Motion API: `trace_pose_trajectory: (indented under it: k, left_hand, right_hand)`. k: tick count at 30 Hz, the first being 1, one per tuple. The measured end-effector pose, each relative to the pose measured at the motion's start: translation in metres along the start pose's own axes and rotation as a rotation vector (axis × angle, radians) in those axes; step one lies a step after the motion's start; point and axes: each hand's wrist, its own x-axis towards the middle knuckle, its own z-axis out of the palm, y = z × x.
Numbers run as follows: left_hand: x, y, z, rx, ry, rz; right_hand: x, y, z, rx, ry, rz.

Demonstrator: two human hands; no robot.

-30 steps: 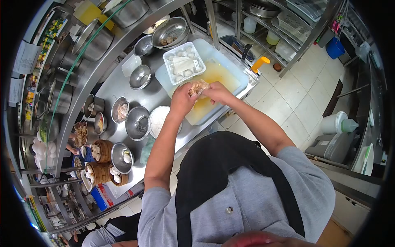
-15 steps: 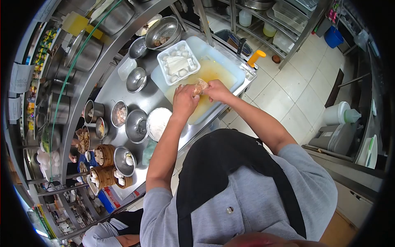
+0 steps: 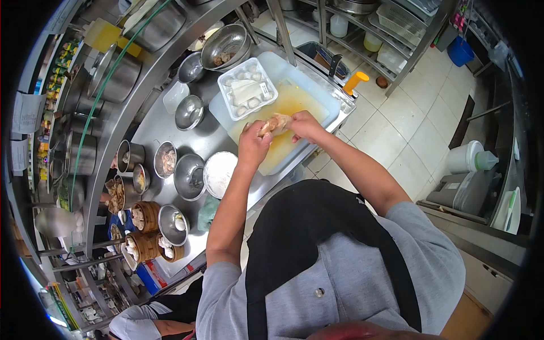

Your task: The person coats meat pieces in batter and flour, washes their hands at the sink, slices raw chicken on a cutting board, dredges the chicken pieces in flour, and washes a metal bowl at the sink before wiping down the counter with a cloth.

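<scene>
Over a pale plastic tub [image 3: 331,110] with yellowish liquid in it, both hands grip one pinkish-orange, glossy lump that looks like raw meat [image 3: 276,123]. My left hand [image 3: 253,141] is closed round its left end. At the other end, the fingers of my right hand [image 3: 305,126] are closed on a paler, shiny part, which may be clear plastic. Just beyond the hands, a white tray [image 3: 247,90] of round pale pieces sits over the tub's far left side, with a white sheet or label on top.
Left of the tub stand a bowl of white powder [image 3: 221,174], an empty metal bowl [image 3: 190,177] and a bowl of pale pieces [image 3: 165,160]. Bamboo steamers [image 3: 143,245] stand farther left. An orange-handled object [image 3: 356,83] is at the right table edge. Another person [image 3: 158,317] is at lower left.
My hands have drawn slightly apart, and more of the pinkish lump shows between them. The liquid below looks more orange. The other person at lower left has shifted a little.
</scene>
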Motion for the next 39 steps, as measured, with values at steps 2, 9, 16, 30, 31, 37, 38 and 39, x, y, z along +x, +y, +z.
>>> trace_pose_trajectory:
  k: [2, 9, 16, 30, 31, 37, 38, 39]
  left_hand:
    - [0.001, -0.002, -0.002, -0.068, 0.036, -0.066]
    - [0.014, -0.008, -0.015, -0.207, -0.190, -0.110]
    - [0.008, -0.007, -0.013, -0.094, -0.091, 0.049]
    - [-0.005, -0.002, 0.004, -0.096, 0.176, 0.009]
    - [-0.005, -0.001, 0.006, -0.125, 0.188, -0.040]
    - [-0.006, -0.008, 0.015, 0.004, 0.114, 0.113]
    - [-0.005, -0.008, 0.016, 0.037, 0.082, 0.108]
    - [-0.005, -0.004, 0.012, 0.046, 0.092, 0.100]
  right_hand:
    - [-0.004, -0.004, -0.001, -0.149, 0.048, -0.016]
    - [-0.028, -0.032, 0.005, -0.140, -0.224, -0.284]
    - [-0.009, -0.013, 0.011, -0.475, -0.028, -0.462]
    - [-0.013, -0.022, 0.029, -0.316, 0.064, -0.313]
    - [-0.014, -0.022, 0.028, -0.320, 0.053, -0.307]
    - [-0.018, -0.025, 0.019, -0.593, 0.039, -0.288]
    - [-0.017, -0.021, 0.017, -0.676, 0.064, -0.318]
    - [-0.018, -0.024, 0.018, -0.677, 0.051, -0.326]
